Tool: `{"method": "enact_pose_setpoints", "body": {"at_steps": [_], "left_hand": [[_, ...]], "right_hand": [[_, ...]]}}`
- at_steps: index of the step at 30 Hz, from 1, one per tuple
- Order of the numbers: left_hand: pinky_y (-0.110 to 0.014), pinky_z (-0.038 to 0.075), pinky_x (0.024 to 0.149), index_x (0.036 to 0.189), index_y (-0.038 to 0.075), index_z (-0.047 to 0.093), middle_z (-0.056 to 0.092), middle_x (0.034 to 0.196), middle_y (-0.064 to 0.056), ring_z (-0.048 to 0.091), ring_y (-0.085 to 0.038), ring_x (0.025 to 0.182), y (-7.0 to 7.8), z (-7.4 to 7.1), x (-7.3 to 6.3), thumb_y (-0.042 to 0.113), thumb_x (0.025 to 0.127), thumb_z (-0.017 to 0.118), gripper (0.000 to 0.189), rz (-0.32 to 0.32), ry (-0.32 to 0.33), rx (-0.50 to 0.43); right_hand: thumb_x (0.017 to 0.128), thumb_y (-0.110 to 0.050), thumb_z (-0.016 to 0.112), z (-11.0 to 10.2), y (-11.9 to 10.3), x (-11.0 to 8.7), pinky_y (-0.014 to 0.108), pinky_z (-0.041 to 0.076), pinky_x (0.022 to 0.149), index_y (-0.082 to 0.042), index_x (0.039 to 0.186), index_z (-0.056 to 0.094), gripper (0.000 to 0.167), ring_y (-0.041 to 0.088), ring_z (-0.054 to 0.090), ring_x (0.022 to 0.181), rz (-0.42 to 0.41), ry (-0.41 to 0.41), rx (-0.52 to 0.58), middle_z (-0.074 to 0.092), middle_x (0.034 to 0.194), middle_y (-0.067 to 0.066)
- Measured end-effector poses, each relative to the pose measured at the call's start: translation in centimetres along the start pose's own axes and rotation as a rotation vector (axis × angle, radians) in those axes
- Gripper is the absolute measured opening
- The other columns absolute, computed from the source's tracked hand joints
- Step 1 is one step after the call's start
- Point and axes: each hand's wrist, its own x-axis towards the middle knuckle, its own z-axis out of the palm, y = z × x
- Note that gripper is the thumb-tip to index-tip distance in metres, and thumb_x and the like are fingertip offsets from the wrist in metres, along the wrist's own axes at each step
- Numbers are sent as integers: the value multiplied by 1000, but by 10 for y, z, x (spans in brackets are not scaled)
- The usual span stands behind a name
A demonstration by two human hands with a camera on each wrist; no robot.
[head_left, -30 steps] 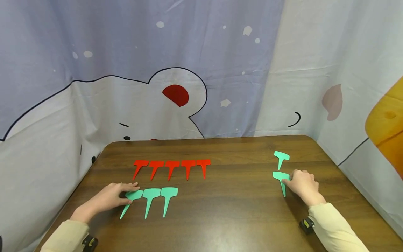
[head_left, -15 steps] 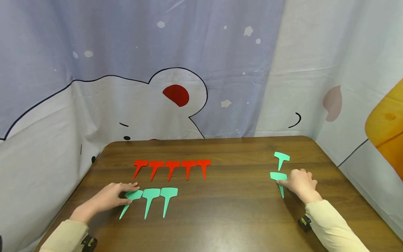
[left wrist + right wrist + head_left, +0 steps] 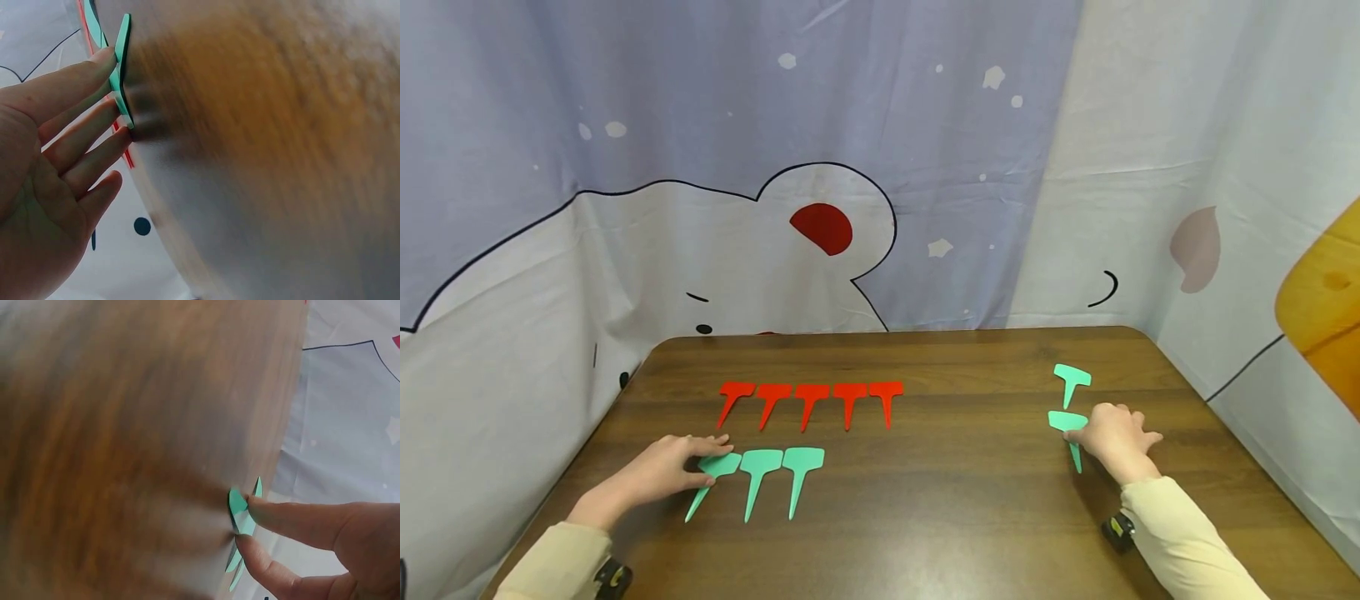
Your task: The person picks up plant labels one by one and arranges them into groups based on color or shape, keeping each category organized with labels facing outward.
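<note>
At the left end of the near row lies a green T-shaped plant label point(image 3: 721, 465); my left hand point(image 3: 651, 479) has its thumb and fingertips at the edges of the head. Two more green plant labels point(image 3: 761, 463) lie to its right, heads side by side and stems toward me. On the right side, my right hand point(image 3: 1118, 440) pinches another green plant label point(image 3: 1066, 421), its thumb covering part of the stem. The right wrist view shows the thumb and a finger on this label point(image 3: 237, 501). Just beyond it lies a further green plant label point(image 3: 1072, 376).
Several red plant labels point(image 3: 812, 393) lie in a row behind the near green ones. Everything rests on a brown wooden table point(image 3: 925, 500) with rounded far corners. A printed curtain point(image 3: 940, 125) hangs behind and along the sides.
My right hand and its green label shifted slightly left, then the label came a little back to the right. The left hand has stayed in place on its label.
</note>
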Motion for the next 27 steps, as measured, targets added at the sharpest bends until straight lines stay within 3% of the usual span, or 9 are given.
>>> {"method": "enact_pose_setpoints", "body": {"at_steps": [8, 19, 27], "left_hand": [[-54, 44, 95, 125, 17, 65, 57, 135, -5, 52, -35, 124, 1, -1, -1, 24, 78, 75, 49, 0, -1, 4], [-55, 44, 94, 125, 16, 64, 57, 135, -7, 52, -36, 123, 2, -1, -1, 22, 78, 75, 49, 7, -6, 10], [-54, 45, 93, 125, 15, 65, 57, 135, -7, 52, -36, 123, 3, -2, 0, 22, 78, 76, 49, 7, -3, 2]], "right_hand": [[73, -30, 74, 2, -1, 2, 84, 16, 84, 6, 88, 62, 41, 65, 29, 111, 28, -8, 30, 45, 108, 41], [74, -31, 72, 5, 2, 3, 80, 20, 81, 7, 85, 61, 41, 64, 30, 108, 18, 0, 63, 45, 105, 41], [77, -30, 71, 3, -2, 1, 79, 19, 79, -7, 67, 68, 25, 61, 33, 106, -38, 38, 97, 50, 104, 36]]}}
